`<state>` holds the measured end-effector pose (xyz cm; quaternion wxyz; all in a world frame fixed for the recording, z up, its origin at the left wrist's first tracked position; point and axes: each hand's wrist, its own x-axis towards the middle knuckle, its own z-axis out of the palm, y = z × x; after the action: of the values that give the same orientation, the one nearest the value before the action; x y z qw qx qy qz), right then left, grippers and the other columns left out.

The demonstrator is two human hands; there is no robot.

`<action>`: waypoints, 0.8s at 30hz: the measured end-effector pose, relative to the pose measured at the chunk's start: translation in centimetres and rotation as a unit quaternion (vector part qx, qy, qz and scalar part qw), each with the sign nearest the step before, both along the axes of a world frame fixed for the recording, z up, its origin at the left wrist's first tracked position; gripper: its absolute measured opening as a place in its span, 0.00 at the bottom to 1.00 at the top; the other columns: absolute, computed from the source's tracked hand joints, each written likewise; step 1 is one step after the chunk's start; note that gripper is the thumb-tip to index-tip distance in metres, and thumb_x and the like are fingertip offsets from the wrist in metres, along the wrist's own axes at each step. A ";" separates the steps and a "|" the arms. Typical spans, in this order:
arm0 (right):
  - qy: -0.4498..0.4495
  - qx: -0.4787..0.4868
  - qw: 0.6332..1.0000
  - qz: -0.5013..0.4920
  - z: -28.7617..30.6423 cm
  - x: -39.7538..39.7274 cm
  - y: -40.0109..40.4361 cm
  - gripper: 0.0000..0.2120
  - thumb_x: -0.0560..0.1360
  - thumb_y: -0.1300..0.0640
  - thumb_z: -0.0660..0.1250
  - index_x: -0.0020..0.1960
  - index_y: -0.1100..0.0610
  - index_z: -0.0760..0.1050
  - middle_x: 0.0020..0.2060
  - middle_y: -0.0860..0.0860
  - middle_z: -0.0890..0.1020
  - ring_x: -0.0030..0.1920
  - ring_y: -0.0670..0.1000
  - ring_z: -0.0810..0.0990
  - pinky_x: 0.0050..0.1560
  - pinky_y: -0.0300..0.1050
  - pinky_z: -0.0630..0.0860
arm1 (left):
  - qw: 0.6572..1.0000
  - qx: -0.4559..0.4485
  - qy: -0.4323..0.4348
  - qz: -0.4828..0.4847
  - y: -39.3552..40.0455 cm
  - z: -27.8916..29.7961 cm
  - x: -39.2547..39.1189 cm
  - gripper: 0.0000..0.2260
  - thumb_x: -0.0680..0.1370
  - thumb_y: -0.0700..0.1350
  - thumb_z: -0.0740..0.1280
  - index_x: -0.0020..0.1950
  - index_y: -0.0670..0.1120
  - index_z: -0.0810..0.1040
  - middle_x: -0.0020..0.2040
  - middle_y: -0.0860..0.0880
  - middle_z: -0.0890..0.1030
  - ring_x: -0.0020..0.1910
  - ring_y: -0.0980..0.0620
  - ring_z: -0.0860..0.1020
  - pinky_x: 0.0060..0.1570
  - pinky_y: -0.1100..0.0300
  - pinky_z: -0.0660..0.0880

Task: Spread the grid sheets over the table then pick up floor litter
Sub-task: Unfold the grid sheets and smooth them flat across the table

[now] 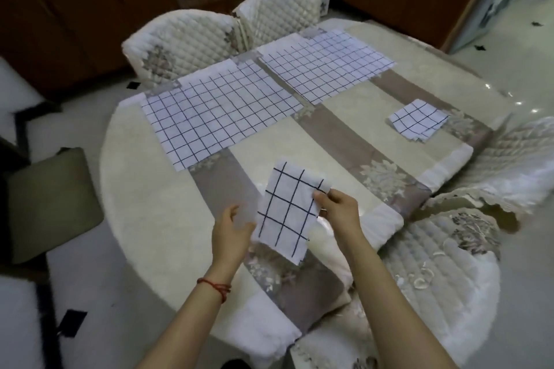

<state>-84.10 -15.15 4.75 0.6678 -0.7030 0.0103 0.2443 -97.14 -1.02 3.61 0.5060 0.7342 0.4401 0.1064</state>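
Two white grid sheets lie spread flat along the far side of the oval table (144, 219): one at the left (221, 109), one at the right (323, 67). A small folded stack of grid sheets (418, 120) rests near the right edge. A folded grid sheet (289, 210) hangs above the table's near side. My right hand (337, 205) pinches its right edge. My left hand (232, 228) is beside its lower left edge with fingers apart, touching or nearly touching the cloth.
Quilted cream chairs stand behind the table (183, 39), (278, 12), and at the right (443, 266). A beige and taupe runner (353, 141) crosses the tabletop. A cushion (51, 204) sits at the left. Dark scraps lie on the glossy floor (72, 322), (133, 85).
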 end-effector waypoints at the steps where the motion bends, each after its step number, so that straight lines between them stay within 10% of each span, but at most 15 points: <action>1: -0.023 -0.010 1.000 0.014 0.4 -0.3 0.4 0.11 0.71 0.63 0.68 0.32 0.66 0.74 0.29 0.54 0.75 0.35 0.51 0.72 0.40 0.45 0.71 | 1.000 0.029 0.001 -0.002 -0.2 0.5 -0.1 0.19 0.74 0.42 0.68 0.64 0.43 0.70 0.61 0.45 0.73 0.61 0.46 0.72 0.53 0.61 0.66; 13: -0.175 -0.084 0.966 0.168 4.0 -6.3 2.9 0.20 0.63 0.50 0.73 0.32 0.63 0.66 0.31 0.55 0.69 0.34 0.50 0.68 0.37 0.45 0.65 | 0.948 -0.253 -0.191 -0.002 -2.9 6.2 -1.0 0.09 0.75 0.51 0.65 0.43 0.47 0.79 0.40 0.48 0.81 0.39 0.52 0.80 0.32 0.65 0.75; 24: -0.242 -0.087 0.955 0.146 7.1 -6.8 0.0 0.17 0.68 0.59 0.72 0.29 0.56 0.64 0.24 0.43 0.68 0.28 0.42 0.64 0.30 0.33 0.62 | 0.974 -0.133 -0.178 0.049 0.0 7.8 -2.8 0.05 0.75 0.40 0.65 0.40 0.43 0.78 0.36 0.46 0.79 0.32 0.50 0.76 0.35 0.60 0.73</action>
<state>-90.87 -15.15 11.88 0.5434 -0.7905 -0.2328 0.1602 -99.90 -0.98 11.38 0.6630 0.6075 0.3888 0.2005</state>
